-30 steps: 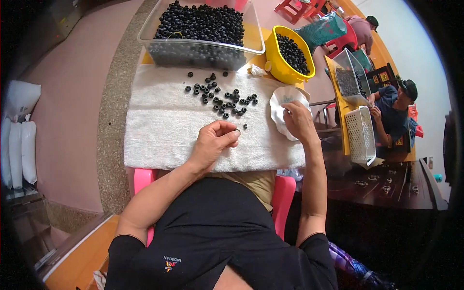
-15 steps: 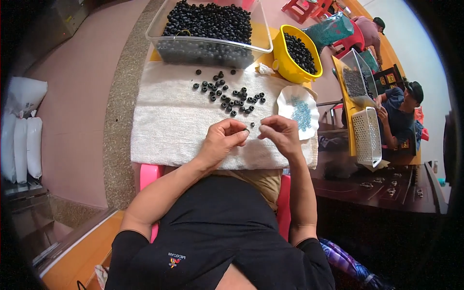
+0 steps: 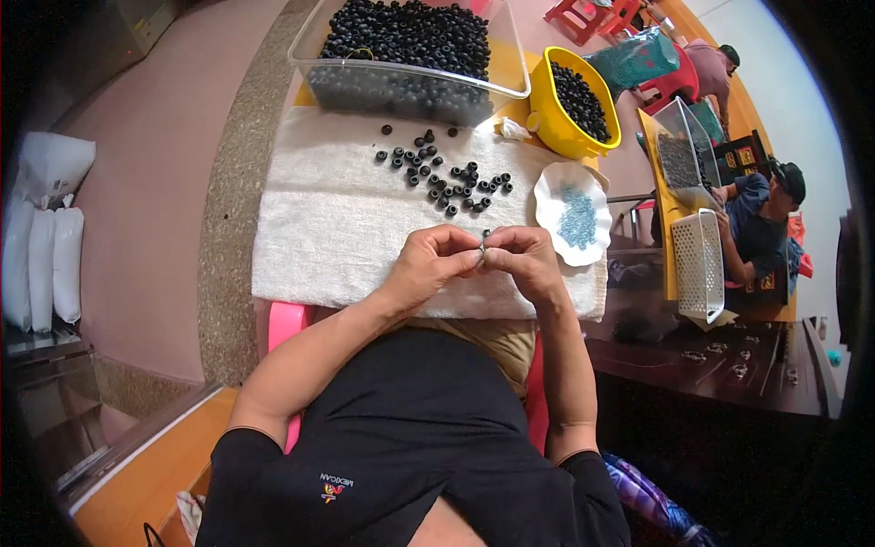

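My left hand (image 3: pixel 431 263) and my right hand (image 3: pixel 526 263) meet over the near part of a white towel (image 3: pixel 319 246), fingertips pinched together. Between the fingertips is a small dark piece that looks like a black bead, mostly covered by the fingers. What the right fingers pinch is too small to make out. Just beyond the fingertips lies a single small black bead (image 3: pixel 487 232). Farther up the towel are several loose round black beads (image 3: pixel 451 211) with holes. A white wavy-rimmed plate (image 3: pixel 548 230) holding tiny pale-blue pieces (image 3: pixel 577 219) sits right of my hands.
A clear plastic bin (image 3: pixel 410 75) full of black beads stands at the far edge, beside a yellow basket (image 3: pixel 545 123) of beads. Crumpled white tissue (image 3: pixel 513 129) lies between them. On the right a person (image 3: pixel 761 214) sits behind a white perforated basket (image 3: pixel 699 264). White sacks (image 3: pixel 66 264) stand far left.
My right hand has moved left to meet my left hand, and their fingertips now touch. The dark bead in my left fingertips has become mostly hidden. The whole view has shifted slightly.
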`<control>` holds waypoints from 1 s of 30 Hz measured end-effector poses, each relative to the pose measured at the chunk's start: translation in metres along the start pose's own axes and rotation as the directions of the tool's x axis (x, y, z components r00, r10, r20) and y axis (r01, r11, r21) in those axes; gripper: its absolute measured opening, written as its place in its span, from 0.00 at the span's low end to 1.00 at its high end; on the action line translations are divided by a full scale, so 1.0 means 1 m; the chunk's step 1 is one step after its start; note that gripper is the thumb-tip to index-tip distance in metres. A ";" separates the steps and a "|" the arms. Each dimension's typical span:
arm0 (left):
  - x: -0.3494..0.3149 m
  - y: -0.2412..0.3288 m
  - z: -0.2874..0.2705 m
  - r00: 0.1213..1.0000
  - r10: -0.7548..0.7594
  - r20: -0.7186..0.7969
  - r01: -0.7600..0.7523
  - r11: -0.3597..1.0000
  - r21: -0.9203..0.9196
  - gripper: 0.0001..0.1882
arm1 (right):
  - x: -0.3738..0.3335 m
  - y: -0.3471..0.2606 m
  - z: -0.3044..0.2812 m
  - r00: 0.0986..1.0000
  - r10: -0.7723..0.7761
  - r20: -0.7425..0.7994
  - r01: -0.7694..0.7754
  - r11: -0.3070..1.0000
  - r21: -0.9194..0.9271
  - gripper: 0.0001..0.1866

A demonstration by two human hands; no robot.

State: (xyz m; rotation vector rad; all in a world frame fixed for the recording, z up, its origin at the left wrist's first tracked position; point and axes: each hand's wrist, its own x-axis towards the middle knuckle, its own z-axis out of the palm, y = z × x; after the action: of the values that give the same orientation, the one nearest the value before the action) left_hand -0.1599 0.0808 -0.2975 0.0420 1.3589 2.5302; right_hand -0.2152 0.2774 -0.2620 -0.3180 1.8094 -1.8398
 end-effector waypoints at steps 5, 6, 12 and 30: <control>0.001 -0.003 -0.002 1.000 0.003 0.002 -0.003 1.000 -0.025 0.08 | 0.000 0.006 0.006 0.999 -0.033 -0.015 0.034 0.994 0.108 0.05; 0.002 -0.003 -0.002 1.000 -0.006 -0.005 0.006 0.999 -0.039 0.08 | 0.000 0.008 0.006 0.999 -0.033 -0.015 0.035 0.994 0.107 0.05; 0.002 -0.003 -0.004 0.998 -0.051 -0.043 0.044 0.989 -0.141 0.08 | -0.010 0.001 0.019 0.915 -0.400 0.058 0.354 0.724 -0.592 0.11; 0.002 0.002 -0.002 0.994 -0.074 -0.080 0.054 0.971 -0.232 0.07 | 0.002 -0.008 0.009 0.909 -0.415 0.040 0.227 0.411 -0.883 0.10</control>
State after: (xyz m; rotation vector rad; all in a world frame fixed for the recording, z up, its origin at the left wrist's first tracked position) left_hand -0.1628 0.0784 -0.2974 -0.1579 1.0695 2.6434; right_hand -0.2142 0.2687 -0.2544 -0.9602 2.9073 -0.9335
